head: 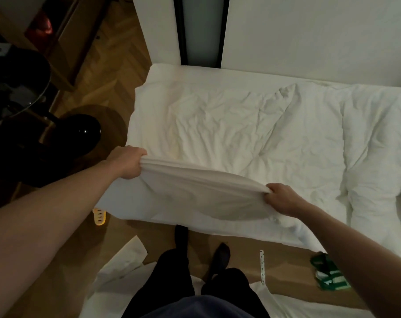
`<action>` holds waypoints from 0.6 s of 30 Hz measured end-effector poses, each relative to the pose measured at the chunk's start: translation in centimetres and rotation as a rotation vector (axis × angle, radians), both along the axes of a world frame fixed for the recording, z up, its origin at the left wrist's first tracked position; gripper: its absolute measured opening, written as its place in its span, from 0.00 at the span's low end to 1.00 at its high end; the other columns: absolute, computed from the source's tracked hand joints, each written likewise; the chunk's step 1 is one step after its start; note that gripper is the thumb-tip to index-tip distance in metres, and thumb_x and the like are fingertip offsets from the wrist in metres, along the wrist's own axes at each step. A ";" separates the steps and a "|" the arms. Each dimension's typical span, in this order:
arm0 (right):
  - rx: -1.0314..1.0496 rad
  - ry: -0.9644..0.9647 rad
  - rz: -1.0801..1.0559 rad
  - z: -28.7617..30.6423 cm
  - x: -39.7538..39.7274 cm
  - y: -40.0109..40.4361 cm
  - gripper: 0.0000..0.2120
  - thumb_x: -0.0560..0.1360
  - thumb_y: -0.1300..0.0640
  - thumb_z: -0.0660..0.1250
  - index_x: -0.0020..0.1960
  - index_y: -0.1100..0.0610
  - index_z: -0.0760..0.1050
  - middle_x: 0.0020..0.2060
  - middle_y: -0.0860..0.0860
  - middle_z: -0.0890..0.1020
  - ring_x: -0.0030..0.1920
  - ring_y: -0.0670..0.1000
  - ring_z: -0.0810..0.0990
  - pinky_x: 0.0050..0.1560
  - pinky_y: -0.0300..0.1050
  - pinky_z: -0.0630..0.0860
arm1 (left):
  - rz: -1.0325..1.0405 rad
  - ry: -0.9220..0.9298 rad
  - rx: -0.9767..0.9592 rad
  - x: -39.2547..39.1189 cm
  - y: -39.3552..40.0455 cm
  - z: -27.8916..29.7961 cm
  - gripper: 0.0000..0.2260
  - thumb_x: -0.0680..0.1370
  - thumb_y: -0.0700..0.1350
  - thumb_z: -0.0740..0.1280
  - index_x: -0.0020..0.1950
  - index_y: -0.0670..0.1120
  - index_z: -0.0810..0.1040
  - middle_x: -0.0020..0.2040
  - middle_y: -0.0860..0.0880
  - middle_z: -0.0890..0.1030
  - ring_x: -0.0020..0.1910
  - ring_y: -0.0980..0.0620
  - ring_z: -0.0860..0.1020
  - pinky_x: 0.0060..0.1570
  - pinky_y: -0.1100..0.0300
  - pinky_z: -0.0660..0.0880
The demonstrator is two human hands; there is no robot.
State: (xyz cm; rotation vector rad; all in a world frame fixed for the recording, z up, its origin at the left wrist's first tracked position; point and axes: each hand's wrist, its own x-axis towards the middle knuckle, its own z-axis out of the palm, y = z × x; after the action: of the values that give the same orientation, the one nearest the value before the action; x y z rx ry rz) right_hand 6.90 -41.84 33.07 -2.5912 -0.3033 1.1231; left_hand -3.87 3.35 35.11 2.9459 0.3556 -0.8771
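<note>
A white bed (240, 125) with a crumpled white duvet fills the middle and right of the view. A white sheet edge (194, 191) is lifted off the near left corner of the bed and stretched between both hands. My left hand (126, 162) grips one bunched end of it at the bed's left side. My right hand (284, 198) grips the other bunched end, nearer the bed's front edge. The cloth sags in a shallow curve between them.
Wooden herringbone floor (110, 72) lies to the left. A dark round table and black chair (75, 136) stand at left. White cloth (121, 265), a green-and-white item (328, 274) and a white strip (262, 265) lie on the floor by my feet. A white wall (309, 31) rises behind the bed.
</note>
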 end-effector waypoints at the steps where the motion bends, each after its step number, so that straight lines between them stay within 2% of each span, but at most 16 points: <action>1: 0.010 -0.047 -0.004 0.1 1.0 0.8 0.09 0.78 0.57 0.61 0.48 0.56 0.80 0.44 0.54 0.83 0.46 0.57 0.80 0.50 0.55 0.78 | 0.013 -0.054 0.007 0.9 1.3 -0.3 0.08 0.75 0.40 0.66 0.44 0.54 0.73 0.41 0.53 0.78 0.38 0.52 0.74 0.36 0.56 0.68; 5: 0.034 -0.246 -0.022 -0.5 4.7 3.8 0.05 0.77 0.58 0.63 0.48 0.52 0.78 0.43 0.55 0.83 0.48 0.61 0.80 0.48 0.54 0.76 | -0.074 -0.271 0.057 4.2 5.3 -2.4 0.11 0.72 0.38 0.70 0.46 0.53 0.75 0.41 0.51 0.79 0.39 0.48 0.75 0.38 0.54 0.73; 8: 0.005 -0.314 -0.037 -2.3 6.9 5.2 0.06 0.78 0.56 0.63 0.53 0.52 0.76 0.46 0.55 0.83 0.51 0.62 0.80 0.50 0.56 0.76 | -0.098 -0.336 0.087 6.6 6.8 -4.5 0.11 0.72 0.38 0.71 0.49 0.50 0.77 0.42 0.49 0.80 0.40 0.47 0.74 0.39 0.54 0.68; 12: -0.138 -0.328 -0.069 -6.0 8.6 5.9 0.12 0.80 0.53 0.61 0.62 0.50 0.74 0.51 0.56 0.82 0.58 0.63 0.76 0.55 0.57 0.72 | -0.010 -0.344 0.060 9.4 7.4 -7.9 0.12 0.73 0.38 0.69 0.52 0.51 0.75 0.42 0.48 0.80 0.40 0.47 0.73 0.43 0.53 0.68; 15: -0.228 -0.286 -0.084 -8.9 9.3 6.2 0.10 0.79 0.53 0.61 0.59 0.50 0.73 0.48 0.53 0.78 0.61 0.63 0.73 0.54 0.57 0.70 | 0.010 -0.278 0.060 10.8 7.6 -10.5 0.10 0.72 0.39 0.68 0.44 0.53 0.71 0.40 0.49 0.80 0.43 0.45 0.77 0.46 0.53 0.69; 18: -0.272 -0.245 -0.059 -11.4 9.5 6.6 0.10 0.79 0.52 0.61 0.59 0.50 0.73 0.54 0.51 0.78 0.62 0.62 0.72 0.54 0.56 0.71 | 0.066 -0.289 0.050 11.0 8.1 -13.3 0.11 0.71 0.38 0.68 0.42 0.54 0.73 0.41 0.51 0.79 0.45 0.46 0.76 0.49 0.51 0.71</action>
State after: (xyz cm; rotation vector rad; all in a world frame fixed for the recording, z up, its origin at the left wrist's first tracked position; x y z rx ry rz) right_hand 16.38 -35.23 21.63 -2.9630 -0.1324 0.8804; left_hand 7.16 11.44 21.84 3.0256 0.4592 -0.4314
